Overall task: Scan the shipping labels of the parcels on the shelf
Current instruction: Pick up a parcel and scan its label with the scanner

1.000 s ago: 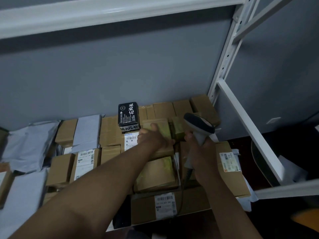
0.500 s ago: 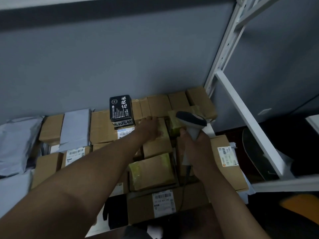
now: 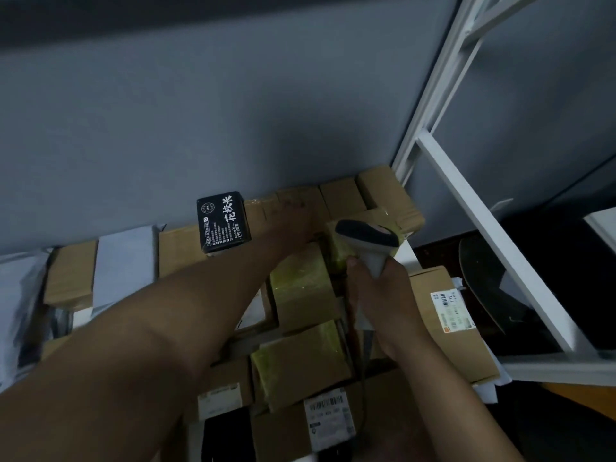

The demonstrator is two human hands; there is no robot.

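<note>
Brown cardboard parcels [image 3: 343, 198] and grey mailers [image 3: 123, 261] pack the shelf. My right hand [image 3: 383, 305] grips a handheld barcode scanner [image 3: 366, 238], whose dark head hangs over a tape-wrapped parcel [image 3: 336, 258] near the back right. My left hand [image 3: 293, 225] stretches past another taped parcel [image 3: 300, 288] onto the back row of boxes; motion blur hides its fingers. White shipping labels face up on a right-hand box [image 3: 451, 311] and on a front box [image 3: 328, 418].
A black printed box [image 3: 223, 221] stands against the grey wall. The white shelf upright and sloping brace [image 3: 493, 235] close off the right side. Beyond the brace lies a dark board-like object [image 3: 483, 278]. A third taped parcel [image 3: 300, 361] sits in front.
My left hand has left the taped parcel and slid farther back onto the rear boxes. The scanner has stayed over the right-hand parcels, and my view has tipped downward.
</note>
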